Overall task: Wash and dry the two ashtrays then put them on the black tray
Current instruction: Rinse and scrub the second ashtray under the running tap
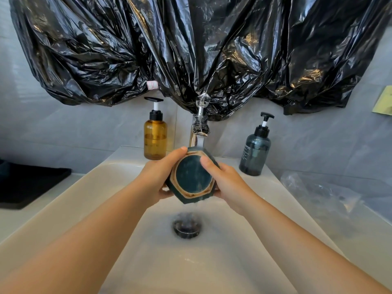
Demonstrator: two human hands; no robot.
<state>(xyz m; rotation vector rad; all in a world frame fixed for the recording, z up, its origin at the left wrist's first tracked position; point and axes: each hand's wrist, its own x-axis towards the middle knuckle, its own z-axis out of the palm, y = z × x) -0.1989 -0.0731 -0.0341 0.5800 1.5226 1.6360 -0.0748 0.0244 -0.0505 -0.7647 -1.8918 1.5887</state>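
Note:
A dark teal hexagonal ashtray with a tan rim is held tilted under the running faucet, its round hollow facing me. My left hand grips its left side, thumb below and fingers over the top edge. Cupping its right side is my right hand, with the thumb lying on the inner face. Water runs off the ashtray into the drain. A black tray lies on the counter at the left. No second ashtray is in sight.
The white sink fills the lower view. An amber pump bottle stands left of the faucet, a blue-grey one to its right. Clear plastic wrap lies on the right counter. Black plastic sheeting covers the wall above.

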